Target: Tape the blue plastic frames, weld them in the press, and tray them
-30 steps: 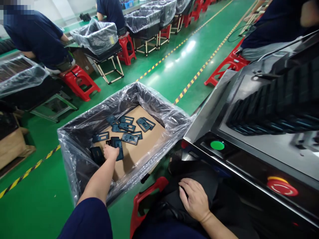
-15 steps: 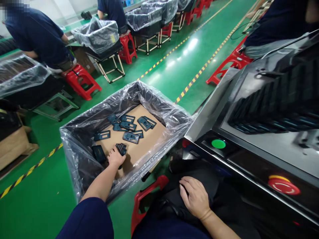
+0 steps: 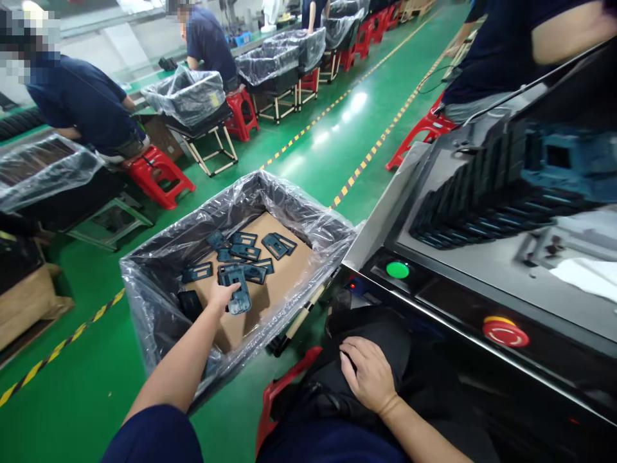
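Inside the lined bin, my left hand grips a dark blue-green plastic part, flat and shaped like a phone case with cut-outs. Its broad face is turned up toward me, and whether more parts lie under it is hidden. Similar flat parts lie scattered and partly overlapping on the brown cardboard at the bottom. The bin has dark walls covered by clear plastic film. My right hand rests on my dark trousers, fingers loosely stretched, holding nothing.
At right stands a machine with a green button, a red emergency stop and a row of dark plastic parts. People sit on red stools beside lined bins. Yellow-black tape marks the green floor.
My left hand has turned the part, edge-on before, so its broad face shows. The view has shifted slightly, bringing more of the machine into sight. My right hand stays on my lap.
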`<state>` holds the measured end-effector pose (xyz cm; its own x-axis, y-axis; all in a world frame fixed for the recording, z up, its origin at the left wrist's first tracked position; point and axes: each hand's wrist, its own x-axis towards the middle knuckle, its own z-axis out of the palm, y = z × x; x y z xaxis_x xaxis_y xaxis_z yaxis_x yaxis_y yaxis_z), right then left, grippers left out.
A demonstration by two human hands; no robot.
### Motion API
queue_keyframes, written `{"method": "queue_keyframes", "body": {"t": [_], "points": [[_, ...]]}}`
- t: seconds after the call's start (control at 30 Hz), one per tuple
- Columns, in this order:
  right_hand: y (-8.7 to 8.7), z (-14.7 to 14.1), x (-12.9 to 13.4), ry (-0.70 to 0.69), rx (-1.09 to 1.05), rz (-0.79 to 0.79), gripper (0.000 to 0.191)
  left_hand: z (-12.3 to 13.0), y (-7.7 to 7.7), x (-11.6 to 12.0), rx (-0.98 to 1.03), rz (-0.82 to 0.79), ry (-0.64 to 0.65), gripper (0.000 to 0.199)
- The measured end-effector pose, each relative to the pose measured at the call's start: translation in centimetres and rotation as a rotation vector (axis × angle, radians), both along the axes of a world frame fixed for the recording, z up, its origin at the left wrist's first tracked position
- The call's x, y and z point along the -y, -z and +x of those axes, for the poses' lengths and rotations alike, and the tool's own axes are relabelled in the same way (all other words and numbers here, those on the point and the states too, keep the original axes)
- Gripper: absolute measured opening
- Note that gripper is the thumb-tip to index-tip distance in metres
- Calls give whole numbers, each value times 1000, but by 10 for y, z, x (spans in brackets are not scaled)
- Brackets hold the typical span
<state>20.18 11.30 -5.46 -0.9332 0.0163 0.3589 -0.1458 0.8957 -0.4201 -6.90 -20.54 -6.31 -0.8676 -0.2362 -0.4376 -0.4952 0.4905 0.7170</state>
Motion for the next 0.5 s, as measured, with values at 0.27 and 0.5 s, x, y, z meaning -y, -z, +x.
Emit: {"method": "queue_keyframes", "body": {"t": [0.27, 0.5], "points": [[-12, -3, -4, 41, 210, -441, 22, 68, -98, -58, 106, 829, 274, 57], [-92, -23, -53, 59, 119, -1477, 43, 197, -78, -162, 679, 1275, 583, 55]]}}
